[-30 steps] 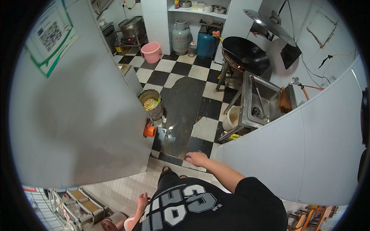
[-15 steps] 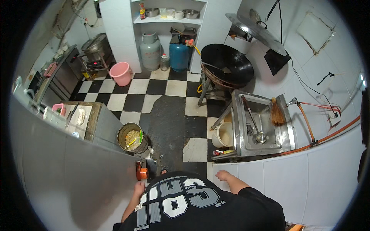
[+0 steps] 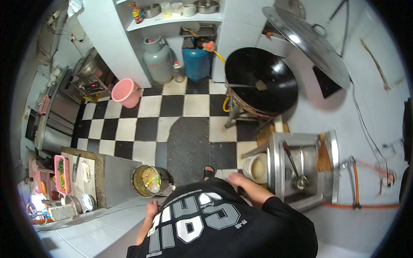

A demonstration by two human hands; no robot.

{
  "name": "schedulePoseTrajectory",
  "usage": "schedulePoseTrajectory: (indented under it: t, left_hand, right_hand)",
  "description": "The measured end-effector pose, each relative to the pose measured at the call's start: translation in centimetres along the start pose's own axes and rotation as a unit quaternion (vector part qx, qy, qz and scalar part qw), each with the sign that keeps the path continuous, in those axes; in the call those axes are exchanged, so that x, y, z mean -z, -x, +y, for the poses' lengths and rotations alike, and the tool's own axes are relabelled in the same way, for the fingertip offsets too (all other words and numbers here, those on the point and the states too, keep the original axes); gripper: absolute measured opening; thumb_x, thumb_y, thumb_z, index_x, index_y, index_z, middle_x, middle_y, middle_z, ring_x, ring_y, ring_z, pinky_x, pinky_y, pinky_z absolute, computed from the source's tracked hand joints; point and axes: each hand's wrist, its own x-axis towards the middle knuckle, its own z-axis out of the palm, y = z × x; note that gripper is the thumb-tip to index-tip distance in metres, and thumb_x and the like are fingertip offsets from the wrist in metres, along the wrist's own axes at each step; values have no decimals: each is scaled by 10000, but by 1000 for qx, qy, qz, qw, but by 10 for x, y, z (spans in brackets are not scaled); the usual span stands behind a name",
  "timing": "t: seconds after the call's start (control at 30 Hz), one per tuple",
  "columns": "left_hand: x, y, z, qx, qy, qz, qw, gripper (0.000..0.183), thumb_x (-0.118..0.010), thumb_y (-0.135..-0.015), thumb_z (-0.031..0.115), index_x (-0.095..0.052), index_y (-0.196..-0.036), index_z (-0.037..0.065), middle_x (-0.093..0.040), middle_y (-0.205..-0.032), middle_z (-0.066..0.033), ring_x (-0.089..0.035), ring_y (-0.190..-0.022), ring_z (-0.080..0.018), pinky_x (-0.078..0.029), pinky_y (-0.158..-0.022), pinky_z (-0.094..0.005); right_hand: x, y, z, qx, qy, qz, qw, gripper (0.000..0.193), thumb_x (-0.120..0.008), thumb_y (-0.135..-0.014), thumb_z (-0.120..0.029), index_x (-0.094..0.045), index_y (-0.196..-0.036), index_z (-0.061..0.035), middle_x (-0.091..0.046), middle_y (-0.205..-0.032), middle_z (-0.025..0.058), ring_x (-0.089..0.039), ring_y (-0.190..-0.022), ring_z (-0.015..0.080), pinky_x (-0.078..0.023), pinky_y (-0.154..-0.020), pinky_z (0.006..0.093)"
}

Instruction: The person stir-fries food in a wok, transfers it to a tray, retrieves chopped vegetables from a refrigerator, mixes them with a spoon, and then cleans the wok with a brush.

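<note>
Black-and-white checkered floor is now filling far more of the view than half a second ago, with the pale wall gone from the left. The right hand (image 3: 238,178) is hanging empty near the cream bucket (image 3: 254,168) beside the steel sink (image 3: 275,172), fingers seemingly loose and together, though it is too small to be sure. The left hand (image 3: 151,208) is swinging low near the waste-filled metal pot (image 3: 148,180); I cannot tell how its fingers are lying
</note>
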Motion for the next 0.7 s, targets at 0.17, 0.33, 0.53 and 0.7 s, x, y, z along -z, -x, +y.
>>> schedulePoseTrajectory:
  t: [0.17,0.33,0.53,0.7]
  left_hand:
    - [-15,-13,-50,99,-121,-16,988,586,-516,-863,506,-671,-981,-46,-660,-895,-272,-644,-923,-407,-487,-797,-427]
    - [-16,-58,-23,7,-249,-105,963,476,-572,-808,444,-646,-1024,25,-665,-909,-217,-645,-884,-389,-505,-764,-460]
    - [12,-205,142,38,-158,5,987,345,-502,-868,343,-681,-903,50,-687,-822,-163,-664,-774,-339,-514,-709,-434]
    - [102,-291,336,9,34,72,997,476,-437,-917,420,-671,-1032,22,-668,-979,-225,-631,-951,-375,-473,-885,-428]
  right_hand:
    - [163,-90,-55,1,-122,133,984,368,-538,-892,-376,-621,-1133,-111,-651,-1097,125,-618,-996,329,-486,-843,440]
    - [264,-187,-97,91,-474,72,873,393,-565,-942,-255,-535,-1272,-44,-658,-966,53,-604,-816,143,-497,-744,273]
    - [340,-263,-109,-49,-445,28,894,274,-491,-959,-253,-517,-1158,-67,-598,-789,43,-558,-547,139,-434,-434,260]
    - [422,-326,-95,-102,-487,48,866,452,-493,-943,-459,-526,-682,-92,-633,-712,70,-586,-573,184,-444,-502,316]
